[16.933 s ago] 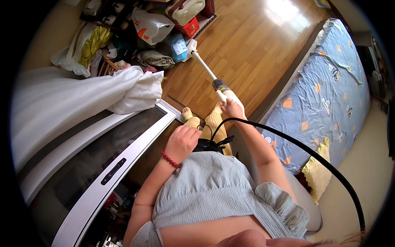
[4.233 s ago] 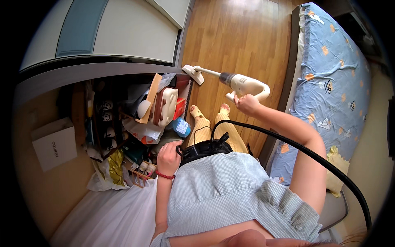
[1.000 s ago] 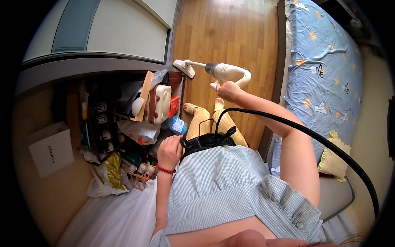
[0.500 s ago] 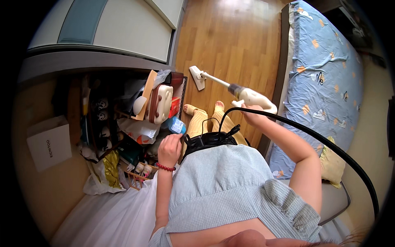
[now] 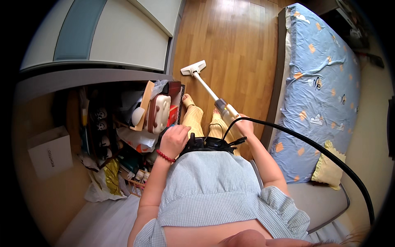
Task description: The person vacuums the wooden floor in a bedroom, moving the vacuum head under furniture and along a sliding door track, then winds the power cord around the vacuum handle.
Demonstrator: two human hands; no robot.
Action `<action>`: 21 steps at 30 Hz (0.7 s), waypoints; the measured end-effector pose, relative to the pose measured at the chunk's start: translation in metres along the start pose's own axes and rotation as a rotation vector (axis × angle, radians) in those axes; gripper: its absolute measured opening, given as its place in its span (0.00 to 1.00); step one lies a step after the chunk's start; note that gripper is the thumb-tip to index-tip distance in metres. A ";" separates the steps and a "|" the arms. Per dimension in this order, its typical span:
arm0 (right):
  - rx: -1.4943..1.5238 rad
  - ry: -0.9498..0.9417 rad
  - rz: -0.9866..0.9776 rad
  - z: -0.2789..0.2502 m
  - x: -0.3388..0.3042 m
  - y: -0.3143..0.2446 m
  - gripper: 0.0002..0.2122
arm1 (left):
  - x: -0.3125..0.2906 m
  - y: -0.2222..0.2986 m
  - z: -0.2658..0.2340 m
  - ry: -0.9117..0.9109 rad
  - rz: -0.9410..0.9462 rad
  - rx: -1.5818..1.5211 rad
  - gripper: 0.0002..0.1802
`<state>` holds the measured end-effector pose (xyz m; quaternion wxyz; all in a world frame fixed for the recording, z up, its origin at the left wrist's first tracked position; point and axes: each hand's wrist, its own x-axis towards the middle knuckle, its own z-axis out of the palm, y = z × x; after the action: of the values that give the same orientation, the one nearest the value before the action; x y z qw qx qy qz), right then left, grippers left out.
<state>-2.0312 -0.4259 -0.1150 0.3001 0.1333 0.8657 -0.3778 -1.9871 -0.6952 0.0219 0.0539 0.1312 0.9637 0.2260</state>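
My right hand [image 5: 242, 125] grips the handle of a white stick vacuum cleaner [image 5: 216, 99]. Its tube slants down and away to the flat white floor head [image 5: 193, 68], which rests on the wooden floor [image 5: 238, 45] near the wardrobe's edge. My left hand [image 5: 175, 140], with a red bead bracelet at the wrist, is loosely curled by my waist beside a black device [image 5: 207, 144] strapped to my front. A thick black cable [image 5: 329, 156] arcs from that device off to the right. My feet in yellow trousers stand just below the vacuum tube.
A bed with a blue patterned sheet [image 5: 325, 82] and a yellow pillow [image 5: 327, 168] runs along the right. On the left, an open shelf is crammed with bags, boxes and a white-and-brown case [image 5: 158, 113]. A white box [image 5: 49, 152] sits lower left. Wardrobe doors [image 5: 119, 37] are above.
The vacuum was held up in the air with its head raised; now it points down and its head sits on the floor. My right arm has dropped closer to my body.
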 end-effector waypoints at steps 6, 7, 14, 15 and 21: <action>0.018 0.139 0.018 0.043 0.073 -0.078 0.18 | 0.028 -0.041 -0.013 -0.086 0.050 -0.100 0.08; 0.045 0.133 0.059 0.045 0.083 -0.092 0.18 | 0.031 -0.052 -0.014 -0.072 0.050 -0.109 0.08; -0.062 0.251 0.026 0.071 0.157 -0.180 0.17 | 0.061 -0.129 -0.047 -0.083 -0.013 -0.079 0.07; -0.062 0.254 0.031 0.070 0.166 -0.199 0.17 | 0.063 -0.140 -0.050 -0.073 -0.024 -0.115 0.08; -0.397 0.169 -0.132 0.082 0.239 -0.266 0.16 | 0.080 -0.186 -0.060 -0.131 -0.020 -0.181 0.07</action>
<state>-2.3062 -0.6652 -0.1546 0.2213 0.0459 0.9521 -0.2061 -2.1156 -0.8585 -0.0117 0.1304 0.1304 0.9352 0.3024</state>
